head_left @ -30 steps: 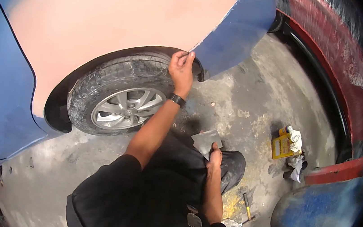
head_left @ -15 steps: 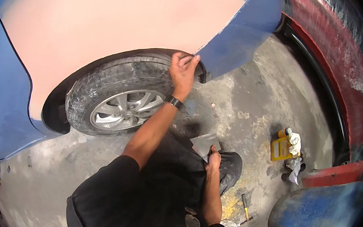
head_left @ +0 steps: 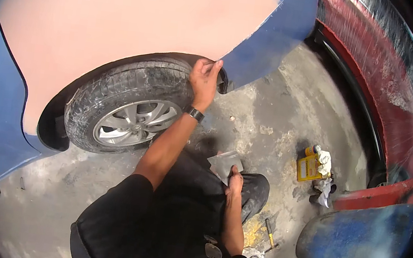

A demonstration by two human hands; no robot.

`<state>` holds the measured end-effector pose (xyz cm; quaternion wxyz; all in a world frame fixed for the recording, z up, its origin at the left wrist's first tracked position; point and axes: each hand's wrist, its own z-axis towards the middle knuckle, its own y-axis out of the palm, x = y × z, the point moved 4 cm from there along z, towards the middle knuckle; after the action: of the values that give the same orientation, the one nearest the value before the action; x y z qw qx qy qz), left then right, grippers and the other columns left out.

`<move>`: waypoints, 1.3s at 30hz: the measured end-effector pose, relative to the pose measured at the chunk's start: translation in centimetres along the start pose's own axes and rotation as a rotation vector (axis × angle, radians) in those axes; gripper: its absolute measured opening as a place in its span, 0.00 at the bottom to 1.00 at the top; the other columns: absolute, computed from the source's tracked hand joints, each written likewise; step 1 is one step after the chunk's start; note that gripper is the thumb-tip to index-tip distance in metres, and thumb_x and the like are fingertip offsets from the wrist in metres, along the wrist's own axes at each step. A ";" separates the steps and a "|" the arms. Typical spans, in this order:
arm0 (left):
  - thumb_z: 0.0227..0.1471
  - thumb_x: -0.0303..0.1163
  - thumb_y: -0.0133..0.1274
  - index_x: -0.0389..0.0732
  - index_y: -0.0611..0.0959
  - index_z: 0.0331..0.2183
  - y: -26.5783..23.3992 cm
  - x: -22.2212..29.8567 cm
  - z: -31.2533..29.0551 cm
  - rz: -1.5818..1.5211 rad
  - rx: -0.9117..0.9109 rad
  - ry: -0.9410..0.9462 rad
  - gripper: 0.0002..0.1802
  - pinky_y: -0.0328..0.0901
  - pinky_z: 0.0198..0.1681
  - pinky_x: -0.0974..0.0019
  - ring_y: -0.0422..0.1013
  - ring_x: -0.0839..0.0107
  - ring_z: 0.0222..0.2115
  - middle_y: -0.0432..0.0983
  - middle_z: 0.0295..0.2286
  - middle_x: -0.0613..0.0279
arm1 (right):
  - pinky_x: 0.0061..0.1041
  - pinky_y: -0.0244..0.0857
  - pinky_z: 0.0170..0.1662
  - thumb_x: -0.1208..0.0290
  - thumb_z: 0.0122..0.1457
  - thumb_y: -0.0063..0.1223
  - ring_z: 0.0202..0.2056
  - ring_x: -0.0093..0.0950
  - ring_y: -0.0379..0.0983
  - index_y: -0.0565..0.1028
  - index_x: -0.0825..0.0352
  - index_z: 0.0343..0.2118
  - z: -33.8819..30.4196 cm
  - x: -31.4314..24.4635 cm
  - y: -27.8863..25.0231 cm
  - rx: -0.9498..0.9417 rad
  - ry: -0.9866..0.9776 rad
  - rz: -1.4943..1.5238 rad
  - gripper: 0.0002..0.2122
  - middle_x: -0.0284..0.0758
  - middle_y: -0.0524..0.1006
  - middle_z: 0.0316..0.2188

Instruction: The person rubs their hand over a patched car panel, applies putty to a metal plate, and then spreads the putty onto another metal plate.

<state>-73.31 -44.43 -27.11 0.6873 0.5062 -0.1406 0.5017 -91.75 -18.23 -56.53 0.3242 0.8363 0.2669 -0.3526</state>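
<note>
Now, head view: left hand, dark watch on wrist, presses thumb and bent fingers together at lower edge of pink-and-blue car panel, upper right of wheel; cannot tell whether fingertips pinch anything. Panel arches above wheel. Right hand grasps flat grey plate, thumb on near edge, lower right of wheel. Yellow can sits well right of wheel; yellow-handled tool and blue drum lower right of wheel.
</note>
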 end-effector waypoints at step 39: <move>0.51 0.22 0.60 0.29 0.75 0.49 -1.1 0.2 -1.5 0.200 -0.136 -0.034 0.22 0.69 0.52 0.63 0.71 0.66 0.49 0.70 0.47 0.56 | 0.39 0.70 0.49 0.61 0.65 0.48 0.45 0.36 0.74 0.72 0.72 0.50 3.8 2.3 -3.6 0.127 0.039 -0.460 0.19 0.37 0.76 0.45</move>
<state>-72.82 -43.07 -28.26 0.6642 0.4501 -0.2356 0.5483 -94.36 -18.13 -61.60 0.1769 0.7788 0.4338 -0.4172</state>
